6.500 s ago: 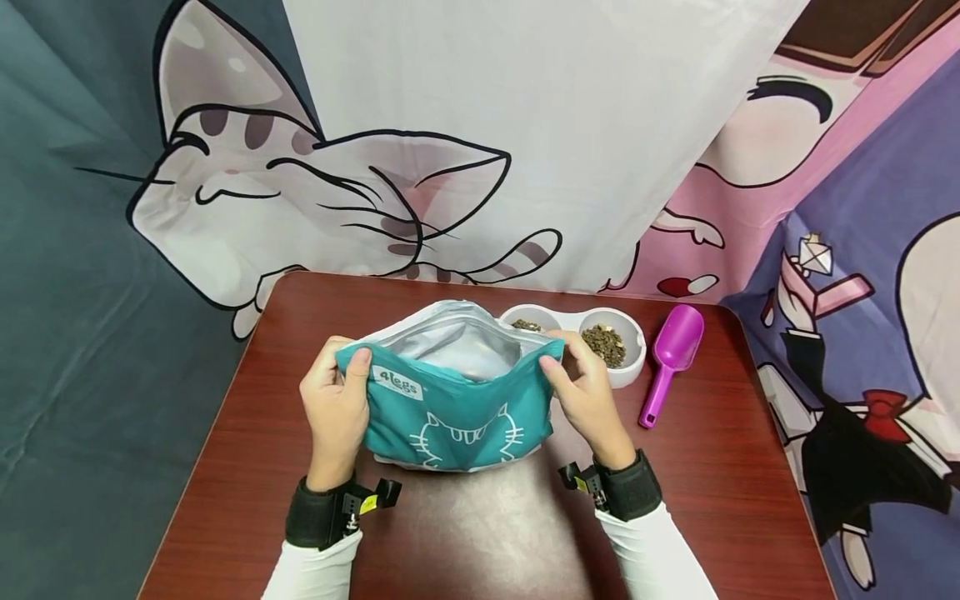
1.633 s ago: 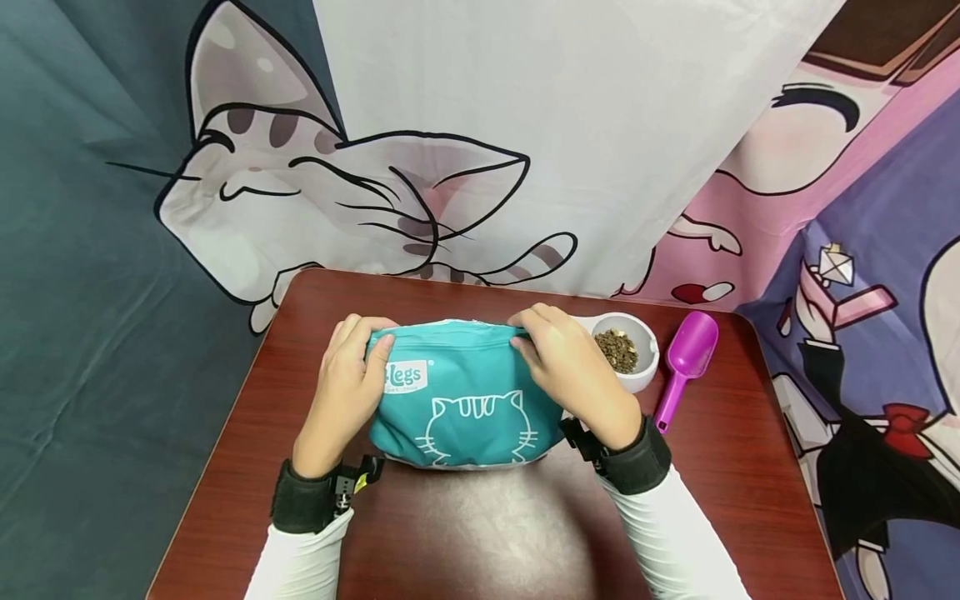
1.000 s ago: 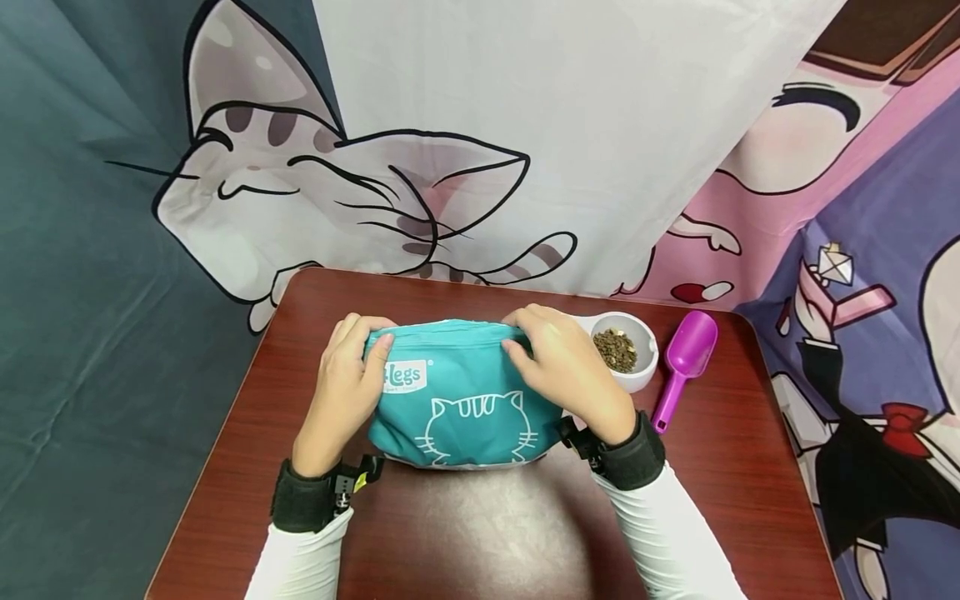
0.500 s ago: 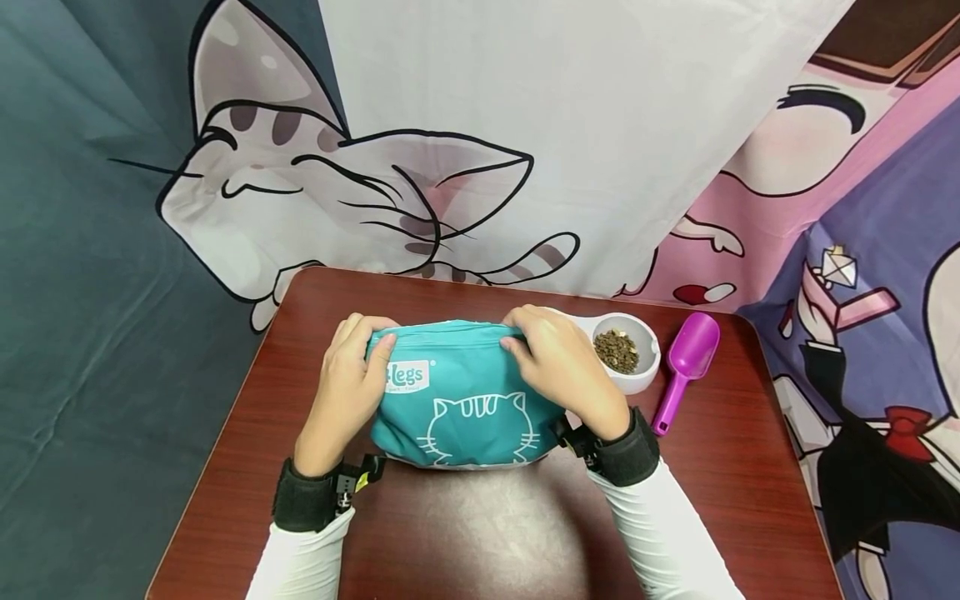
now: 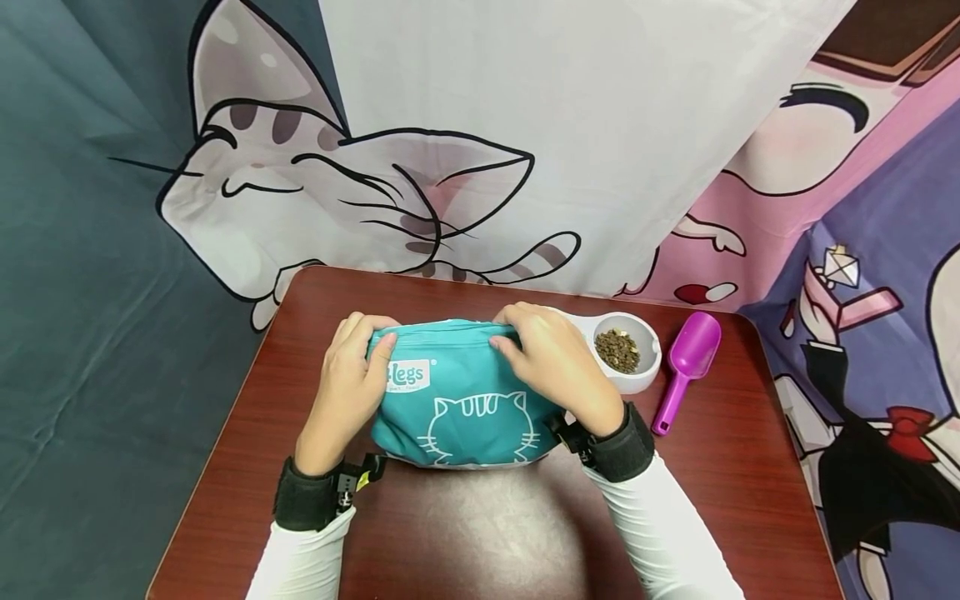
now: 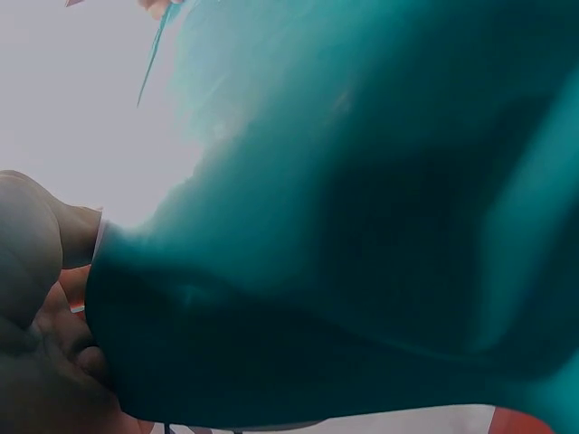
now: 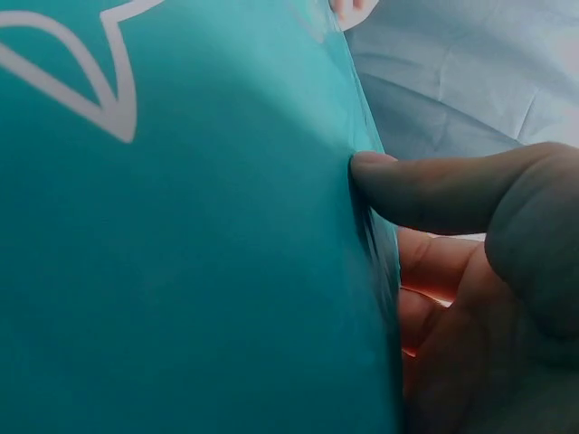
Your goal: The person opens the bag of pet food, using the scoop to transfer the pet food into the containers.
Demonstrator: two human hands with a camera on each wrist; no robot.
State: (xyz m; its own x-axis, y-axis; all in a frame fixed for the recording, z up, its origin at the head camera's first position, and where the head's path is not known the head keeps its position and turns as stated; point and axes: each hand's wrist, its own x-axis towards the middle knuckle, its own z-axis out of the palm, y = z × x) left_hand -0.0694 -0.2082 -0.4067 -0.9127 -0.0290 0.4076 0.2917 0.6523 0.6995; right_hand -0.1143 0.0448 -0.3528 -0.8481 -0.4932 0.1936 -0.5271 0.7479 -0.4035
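A teal resealable pet food bag with a white cat outline stands on the table, its top edges pressed together. At its upper left corner my left hand grips the edge, thumb in front and fingers behind. My right hand pinches the top edge right of the middle and covers the upper right corner. In the right wrist view the thumb pushes against the front of the bag just below the rim, with the other fingers behind it. Teal plastic fills most of the left wrist view.
Behind my right hand is a white double pet bowl; the visible cup holds brown kibble, the other is hidden. A purple scoop lies to its right on the brown table. A cat-print cloth hangs behind.
The bag's mouth gaped wide in the oldest frame and is now flat together. Lately my right hand has slid left along the top edge; my left hand has stayed at its corner.
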